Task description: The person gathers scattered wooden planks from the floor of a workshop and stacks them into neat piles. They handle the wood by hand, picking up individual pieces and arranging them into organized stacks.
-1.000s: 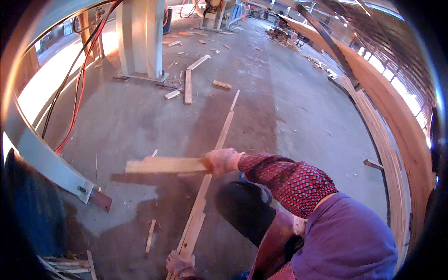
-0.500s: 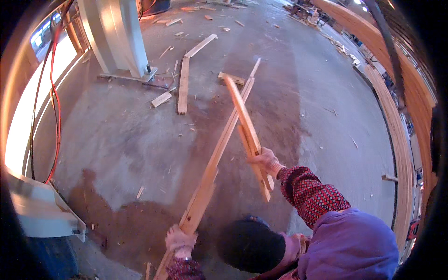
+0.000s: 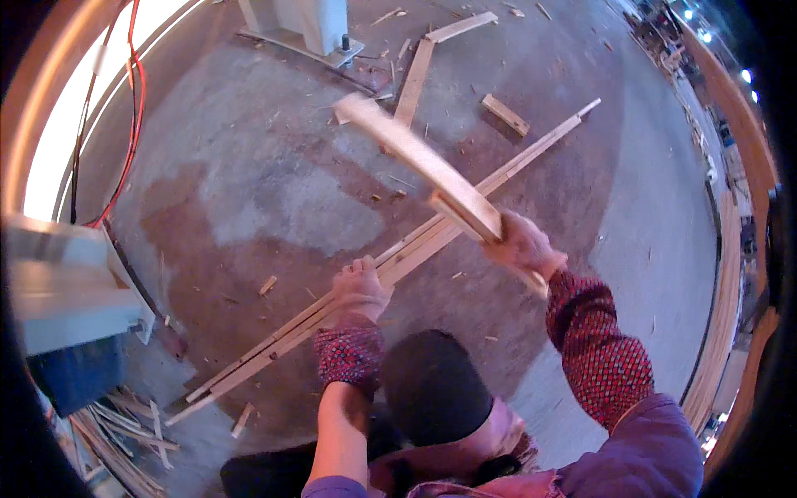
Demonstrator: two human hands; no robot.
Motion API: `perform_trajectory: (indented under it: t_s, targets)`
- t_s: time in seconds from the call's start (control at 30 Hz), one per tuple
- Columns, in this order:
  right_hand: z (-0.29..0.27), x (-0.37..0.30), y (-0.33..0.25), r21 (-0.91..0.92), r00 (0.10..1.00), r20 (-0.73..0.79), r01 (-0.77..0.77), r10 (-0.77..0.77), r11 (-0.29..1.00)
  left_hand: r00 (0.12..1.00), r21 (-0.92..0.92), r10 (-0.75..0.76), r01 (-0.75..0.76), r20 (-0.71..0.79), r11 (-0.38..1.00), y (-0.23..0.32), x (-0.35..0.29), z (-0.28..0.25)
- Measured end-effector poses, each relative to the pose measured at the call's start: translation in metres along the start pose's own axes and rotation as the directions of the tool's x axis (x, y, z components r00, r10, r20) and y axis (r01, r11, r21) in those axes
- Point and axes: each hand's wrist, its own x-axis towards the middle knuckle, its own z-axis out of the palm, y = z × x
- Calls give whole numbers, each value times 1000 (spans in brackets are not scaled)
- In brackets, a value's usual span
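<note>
At the top, a pale metal column (image 3: 303, 21) on a bolted foot plate (image 3: 286, 47). At left, a red cable (image 3: 140, 87) and a black cable (image 3: 75, 191) above a pale grey metal structure (image 3: 62, 286), with a blue object (image 3: 79, 373) of unclear kind just below. At right, long stacked boards (image 3: 721, 303); at upper right, small bright lamps (image 3: 706, 36). Underneath, grey concrete floor (image 3: 656, 207), darker in patches.

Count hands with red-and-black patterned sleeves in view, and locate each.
2: left hand at the long narrow pale wooden strips; right hand, further right, gripping flat pale wooden pieces. None appears hidden.
</note>
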Motion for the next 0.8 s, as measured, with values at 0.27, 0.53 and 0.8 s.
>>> perform_trajectory:
  t_s: [0.27,0.53,0.8]
  targets:
    - [39,100,-128,-355,866,419,432,-272,829,1000,-1,-23,23,3,1000,-7,5,19]
    - [57,116,-184,-479,751,615,597,-238,644,958,151,166,-133,-234,980,-23,-2,28]
    - [117,211,-139,-41,349,866,763,-358,645,889,72,403,-397,-218,915,-39,-6,25]
